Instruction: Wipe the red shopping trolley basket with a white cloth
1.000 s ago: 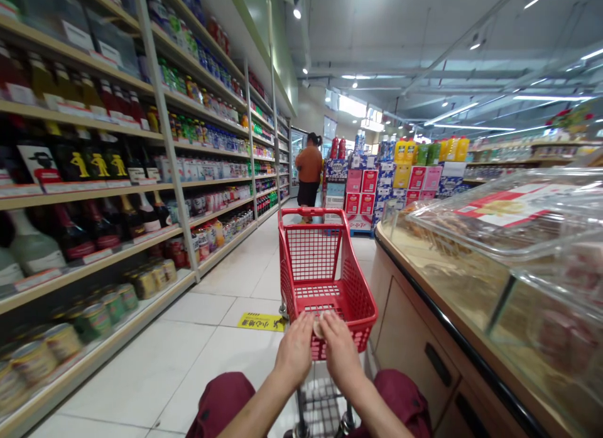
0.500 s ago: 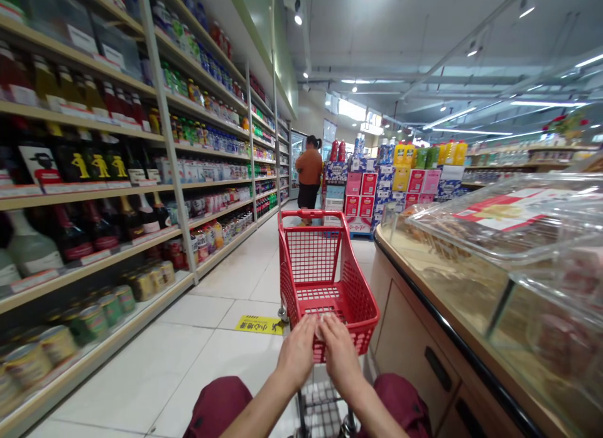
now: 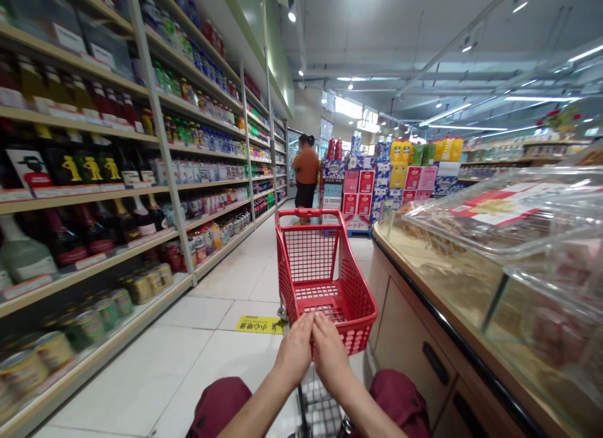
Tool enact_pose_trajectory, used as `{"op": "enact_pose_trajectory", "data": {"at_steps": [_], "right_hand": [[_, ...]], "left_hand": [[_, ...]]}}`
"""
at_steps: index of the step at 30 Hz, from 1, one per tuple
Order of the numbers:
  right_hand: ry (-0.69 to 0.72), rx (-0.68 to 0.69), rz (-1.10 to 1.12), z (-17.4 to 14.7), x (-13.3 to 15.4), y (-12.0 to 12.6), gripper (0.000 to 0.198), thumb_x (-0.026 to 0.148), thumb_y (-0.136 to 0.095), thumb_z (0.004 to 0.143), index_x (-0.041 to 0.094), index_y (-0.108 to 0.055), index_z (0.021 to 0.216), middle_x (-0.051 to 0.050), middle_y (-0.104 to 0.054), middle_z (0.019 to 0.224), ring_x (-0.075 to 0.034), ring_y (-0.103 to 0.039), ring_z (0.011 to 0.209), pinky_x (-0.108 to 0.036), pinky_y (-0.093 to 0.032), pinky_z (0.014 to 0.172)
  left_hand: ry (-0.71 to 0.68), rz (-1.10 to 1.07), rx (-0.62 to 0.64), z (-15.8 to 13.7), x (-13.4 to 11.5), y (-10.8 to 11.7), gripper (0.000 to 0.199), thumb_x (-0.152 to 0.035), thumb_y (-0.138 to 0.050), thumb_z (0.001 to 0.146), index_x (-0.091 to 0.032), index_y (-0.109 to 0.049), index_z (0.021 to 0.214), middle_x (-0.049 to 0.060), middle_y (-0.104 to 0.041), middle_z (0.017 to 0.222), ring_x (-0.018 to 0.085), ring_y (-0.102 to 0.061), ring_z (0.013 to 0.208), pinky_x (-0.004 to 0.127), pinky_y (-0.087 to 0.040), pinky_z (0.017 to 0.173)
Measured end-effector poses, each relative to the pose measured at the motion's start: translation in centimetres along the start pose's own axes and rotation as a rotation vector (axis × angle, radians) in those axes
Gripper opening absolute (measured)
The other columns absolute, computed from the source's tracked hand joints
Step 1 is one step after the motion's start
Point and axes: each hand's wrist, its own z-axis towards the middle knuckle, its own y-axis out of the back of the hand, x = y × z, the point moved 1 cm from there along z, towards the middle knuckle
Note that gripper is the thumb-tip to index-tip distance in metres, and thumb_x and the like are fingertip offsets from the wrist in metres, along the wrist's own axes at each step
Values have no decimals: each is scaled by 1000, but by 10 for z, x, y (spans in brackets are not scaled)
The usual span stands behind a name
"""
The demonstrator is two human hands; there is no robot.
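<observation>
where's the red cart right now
In the head view, the red cart stands near the centre, just beyond the left hand and right hand, between the shelves on the left and the wooden counter on the right.

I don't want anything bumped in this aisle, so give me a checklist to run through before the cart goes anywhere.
1. Both hands in view: ok; the left hand and right hand are close together at the cart's near end.
2. Firm grip: cannot tell; whether the fingers hold the cart is hidden.
3. Cart upright: ok.
4. Way ahead free: not ok; a person stands farther up the aisle, with stacked boxes beside them.
5. Gap to the counter on the right: cannot tell; its width is unclear from this angle.
6. Floor dry: cannot tell; a yellow floor sign lies left of the cart.
</observation>
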Motion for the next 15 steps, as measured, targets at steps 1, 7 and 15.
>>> {"op": "enact_pose_trajectory", "data": {"at_steps": [1, 7, 15], "right_hand": [[19, 10, 4, 1, 3, 0, 55, -2, -37, 67, 15, -50, 119, -10, -52, 121, -19, -43, 115, -39, -34, 96], [-86, 62, -94, 6, -36, 34, 41, 2, -38, 72, 18, -61, 103, -9, -58, 111, -23, -47, 111, -41, -34, 94], [8, 61, -35, -1, -12, 14, 48, -2, -38, 68, 15, -58, 109, -9, -53, 120, -20, -41, 116, -38, -32, 97]], "left_hand": [[-7, -17, -21, 0, 2, 0, 52, -5, -29, 72, -9, -40, 123, 12, -45, 127, 16, -40, 118, 35, -33, 100], [-40, -84, -68, -3, 9, 2, 59, -2, -29, 68, -9, -34, 127, 12, -46, 127, 15, -43, 115, 33, -34, 99], [-33, -86, -49, 0, 5, 4, 50, -6, -29, 74, -10, -39, 123, 12, -47, 125, 15, -44, 114, 33, -34, 99]]}}
